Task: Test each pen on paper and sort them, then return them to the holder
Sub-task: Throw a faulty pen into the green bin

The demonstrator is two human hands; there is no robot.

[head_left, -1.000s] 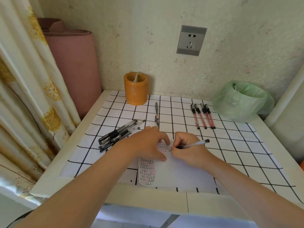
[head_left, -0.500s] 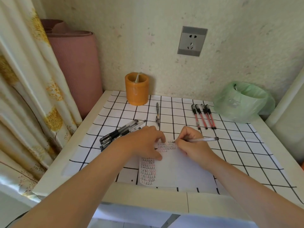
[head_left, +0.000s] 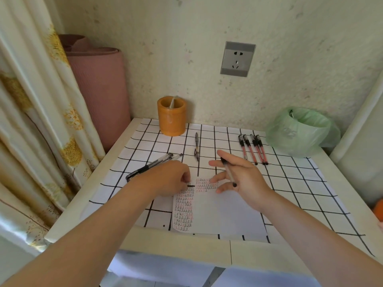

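Roughly midway I'd say: black pens (head_left: 149, 167) and red pens (head_left: 253, 150) lie sorted on the bench (head_left: 176, 243), the right hand (head_left: 242, 179) grips a clear pen (head_left: 228, 172) above the paper (head_left: 219, 212) with fingers splayed, the left hand (head_left: 170, 179) has fingers clamped on what looks like its cap (head_left: 191, 185), and the orange holder (head_left: 171, 119) awaits refilling.

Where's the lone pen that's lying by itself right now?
Head view, mid-table: the lone pen lies on the cloth just right of the orange holder, between the black pens and the red pens.

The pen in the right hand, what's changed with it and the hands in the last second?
The right hand has stopped writing and lifted the pen off the paper. The left hand now pinches a small black piece, perhaps a cap. Black pens, red pens and holder stayed put.
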